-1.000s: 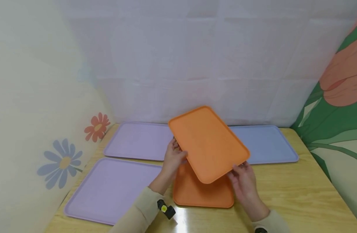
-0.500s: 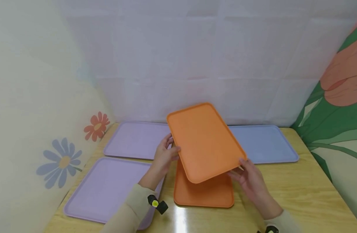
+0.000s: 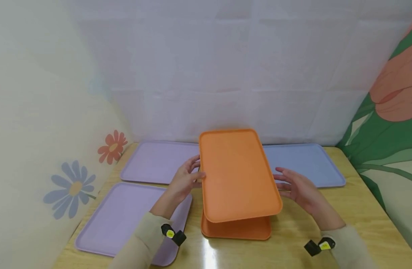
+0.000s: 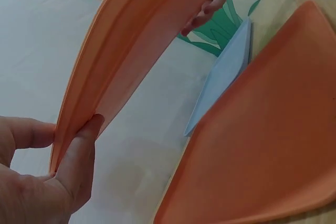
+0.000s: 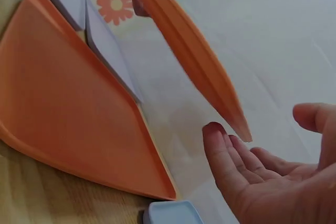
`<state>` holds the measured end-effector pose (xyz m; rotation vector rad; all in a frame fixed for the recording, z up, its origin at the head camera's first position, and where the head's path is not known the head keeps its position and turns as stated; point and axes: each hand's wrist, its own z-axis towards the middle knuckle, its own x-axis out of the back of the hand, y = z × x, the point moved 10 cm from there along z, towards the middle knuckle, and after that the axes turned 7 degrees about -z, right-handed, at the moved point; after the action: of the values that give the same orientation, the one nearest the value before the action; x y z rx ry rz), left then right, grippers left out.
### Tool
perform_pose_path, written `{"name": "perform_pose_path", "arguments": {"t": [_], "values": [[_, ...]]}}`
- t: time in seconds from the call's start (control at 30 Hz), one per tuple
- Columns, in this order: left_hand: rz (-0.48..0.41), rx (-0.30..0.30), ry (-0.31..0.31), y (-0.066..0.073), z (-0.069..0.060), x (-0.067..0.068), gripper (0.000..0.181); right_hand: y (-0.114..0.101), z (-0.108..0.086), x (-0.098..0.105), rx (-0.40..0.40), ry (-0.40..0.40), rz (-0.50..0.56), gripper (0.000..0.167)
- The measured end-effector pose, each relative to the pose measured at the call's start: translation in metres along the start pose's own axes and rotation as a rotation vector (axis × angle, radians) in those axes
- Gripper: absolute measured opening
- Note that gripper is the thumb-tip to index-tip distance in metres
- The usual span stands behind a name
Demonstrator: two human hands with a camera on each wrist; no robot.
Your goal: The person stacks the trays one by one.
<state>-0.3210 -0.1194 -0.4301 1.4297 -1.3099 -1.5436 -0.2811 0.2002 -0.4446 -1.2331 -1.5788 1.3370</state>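
An orange tray [image 3: 239,175] is held up and tilted over a second orange tray [image 3: 237,229] that lies on the table. My left hand [image 3: 182,181] pinches the raised tray by its left edge; in the left wrist view its thumb and fingers [image 4: 79,158] sit on opposite faces of the rim. Beside the raised tray's right edge, my right hand [image 3: 301,192] has its fingers extended and thumb spread away. The right wrist view shows those fingers [image 5: 226,156] at the tray's edge; whether they touch it I cannot tell.
Two light purple trays lie on the left, one at the back [image 3: 158,162] and one nearer [image 3: 121,220]. A blue tray [image 3: 301,166] lies at the back right of the wooden table [image 3: 353,220]. A white cloth [image 3: 226,67] hangs behind, with flower-painted panels at both sides.
The raised orange tray has turned from a slant to nearly straight and dropped slightly. My right hand has let go of its lower right corner and moved up along the right edge.
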Motion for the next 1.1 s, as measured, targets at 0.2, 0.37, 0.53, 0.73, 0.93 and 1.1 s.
{"name": "perform_pose_path", "arguments": {"t": [0.2, 0.37, 0.53, 0.73, 0.93, 1.1], "values": [[0.042, 0.041, -0.077, -0.008, -0.001, -0.005, 0.076, 0.005, 0.014, 0.003, -0.052, -0.037, -0.046, 0.066], [0.055, 0.056, -0.112, -0.016, -0.001, -0.010, 0.078, 0.006, 0.024, 0.001, -0.056, -0.042, -0.064, 0.063], [0.073, 0.078, -0.111, -0.022, 0.001, -0.010, 0.079, 0.006, 0.025, 0.002, -0.055, -0.020, -0.095, 0.066], [0.134, 0.091, -0.129, -0.024, 0.001, -0.011, 0.080, 0.007, 0.025, 0.001, -0.037, -0.004, -0.142, 0.069], [0.218, 0.105, -0.112, -0.023, 0.002, -0.006, 0.080, 0.009, 0.026, -0.001, -0.019, -0.003, -0.138, 0.068], [0.266, 0.116, -0.113, -0.026, 0.004, -0.002, 0.082, 0.011, 0.028, -0.002, -0.014, 0.000, -0.142, 0.069]]}}
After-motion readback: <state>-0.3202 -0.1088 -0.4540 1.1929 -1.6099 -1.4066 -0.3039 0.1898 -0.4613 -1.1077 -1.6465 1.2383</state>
